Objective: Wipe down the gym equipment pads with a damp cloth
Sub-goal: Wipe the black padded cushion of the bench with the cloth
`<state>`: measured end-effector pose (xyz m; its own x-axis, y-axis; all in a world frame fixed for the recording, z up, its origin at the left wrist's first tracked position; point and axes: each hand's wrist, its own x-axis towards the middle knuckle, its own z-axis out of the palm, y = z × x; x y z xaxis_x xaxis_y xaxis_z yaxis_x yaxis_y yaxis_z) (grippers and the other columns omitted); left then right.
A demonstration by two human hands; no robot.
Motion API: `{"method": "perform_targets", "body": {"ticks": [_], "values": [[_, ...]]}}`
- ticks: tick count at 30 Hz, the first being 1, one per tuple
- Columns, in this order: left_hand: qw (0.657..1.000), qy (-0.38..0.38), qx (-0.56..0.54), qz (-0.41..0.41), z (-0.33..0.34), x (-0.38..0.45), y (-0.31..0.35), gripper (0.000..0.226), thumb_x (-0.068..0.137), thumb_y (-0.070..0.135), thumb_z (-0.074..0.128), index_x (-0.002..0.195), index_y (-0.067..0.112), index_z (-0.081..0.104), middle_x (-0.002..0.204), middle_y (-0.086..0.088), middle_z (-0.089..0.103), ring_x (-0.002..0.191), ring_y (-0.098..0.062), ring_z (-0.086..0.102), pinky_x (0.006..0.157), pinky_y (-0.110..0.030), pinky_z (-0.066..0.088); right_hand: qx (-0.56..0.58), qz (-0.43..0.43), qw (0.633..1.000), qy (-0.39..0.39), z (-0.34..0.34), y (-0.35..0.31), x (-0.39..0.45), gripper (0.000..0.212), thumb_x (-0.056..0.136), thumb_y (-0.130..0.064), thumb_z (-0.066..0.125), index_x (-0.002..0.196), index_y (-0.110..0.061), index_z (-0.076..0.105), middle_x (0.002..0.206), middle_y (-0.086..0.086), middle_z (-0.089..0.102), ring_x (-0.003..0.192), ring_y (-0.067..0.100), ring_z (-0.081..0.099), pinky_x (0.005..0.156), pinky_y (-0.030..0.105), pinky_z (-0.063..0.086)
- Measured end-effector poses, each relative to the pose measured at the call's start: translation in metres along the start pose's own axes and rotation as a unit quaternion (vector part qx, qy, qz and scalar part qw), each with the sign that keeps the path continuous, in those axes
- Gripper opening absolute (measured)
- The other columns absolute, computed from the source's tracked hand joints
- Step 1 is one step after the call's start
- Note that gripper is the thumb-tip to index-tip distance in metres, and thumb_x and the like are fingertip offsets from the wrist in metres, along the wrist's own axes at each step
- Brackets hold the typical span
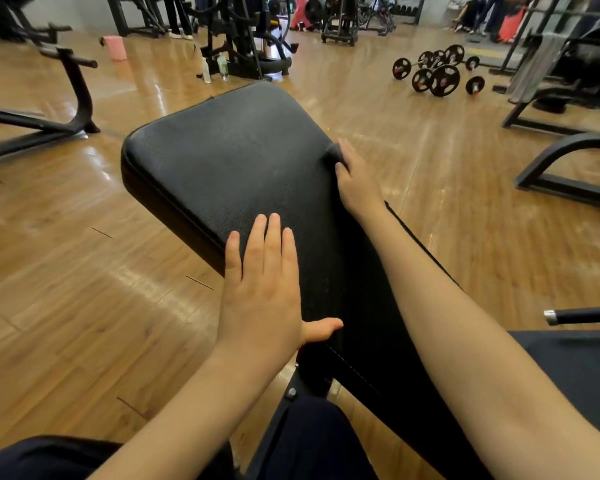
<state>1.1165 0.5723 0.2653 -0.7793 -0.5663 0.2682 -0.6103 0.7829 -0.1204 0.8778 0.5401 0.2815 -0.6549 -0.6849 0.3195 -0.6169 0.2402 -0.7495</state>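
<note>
Pad [243,161]: directly before me, running away from my lap over the floor [66,289].
My left hand [262,289]: flat on the pad's near left edge.
My right hand [355,178]: at the pad's right edge, farther out, on a cloth [334,154].
Barbells [437,72]: on the floor, far right, behind the pad.
Bottles [214,68]: on the floor beyond the pad's far end, beside a machine [236,36].

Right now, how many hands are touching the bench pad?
2. The left hand lies flat on the pad near its left edge; the right hand holds a dark cloth at its right edge.
</note>
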Motion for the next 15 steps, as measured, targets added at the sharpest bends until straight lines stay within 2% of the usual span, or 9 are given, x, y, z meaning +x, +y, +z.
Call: {"method": "perform_targets", "body": {"ticks": [2,5,7,10,12,15], "values": [[1.0,-0.002,-0.013,0.006,0.0,0.001,0.0,0.118,0.063,0.082,0.017,0.138,-0.006,0.04,0.145,-0.026,0.038,0.138,-0.038,0.029,0.114,-0.052,0.004,0.002,-0.003,1.0,0.002,0.0,0.005,0.001,0.048,0.097,-0.009,0.034,0.145,-0.012,0.03,0.151,0.003,0.03,0.14,0.017,0.023,0.113,0.027,0.017],[1.0,-0.005,-0.022,0.012,0.0,0.003,0.0,0.119,0.062,0.083,0.02,0.138,-0.006,0.04,0.146,-0.025,0.038,0.138,-0.037,0.029,0.115,-0.051,0.002,-0.007,-0.002,1.0,0.004,0.007,0.002,0.013,0.047,0.09,-0.017,0.034,0.135,-0.009,0.044,0.14,0.008,0.046,0.131,0.024,0.038,0.11,0.038,0.03],[1.0,0.0,-0.023,0.013,0.001,0.003,0.001,0.121,0.06,0.086,0.03,0.138,-0.006,0.041,0.146,-0.025,0.038,0.138,-0.037,0.03,0.114,-0.051,0.002,-0.011,0.0,1.0,0.002,0.011,-0.004,0.024,0.05,0.081,-0.023,0.032,0.125,-0.007,0.051,0.13,0.009,0.053,0.122,0.026,0.046,0.104,0.042,0.035],[1.0,0.017,-0.018,0.009,0.003,0.002,0.001,0.128,0.053,0.089,0.049,0.138,-0.007,0.041,0.146,-0.025,0.038,0.138,-0.038,0.031,0.114,-0.051,0.002,-0.024,-0.013,0.999,-0.021,0.017,-0.037,0.041,0.031,0.088,-0.014,0.036,0.113,-0.006,0.054,0.118,0.012,0.057,0.111,0.027,0.051,0.095,0.036,0.039],[1.0,0.026,-0.015,0.005,0.004,0.002,0.001,0.128,0.051,0.088,0.053,0.136,-0.007,0.042,0.145,-0.026,0.039,0.137,-0.038,0.031,0.114,-0.05,0.002,-0.029,-0.042,0.998,-0.031,0.023,-0.061,0.057,0.033,0.09,-0.016,0.036,0.117,-0.004,0.052,0.121,0.016,0.055,0.111,0.027,0.05,0.093,0.034,0.037],[1.0,0.022,-0.016,0.003,0.005,0.001,0.0,0.128,0.051,0.087,0.054,0.136,-0.008,0.043,0.144,-0.026,0.04,0.136,-0.038,0.029,0.115,-0.049,0.002,-0.035,-0.062,0.997,-0.04,0.029,-0.074,0.076,0.045,0.092,-0.018,0.037,0.134,-0.002,0.044,0.14,0.013,0.044,0.128,0.024,0.04,0.107,0.032,0.029]]}}
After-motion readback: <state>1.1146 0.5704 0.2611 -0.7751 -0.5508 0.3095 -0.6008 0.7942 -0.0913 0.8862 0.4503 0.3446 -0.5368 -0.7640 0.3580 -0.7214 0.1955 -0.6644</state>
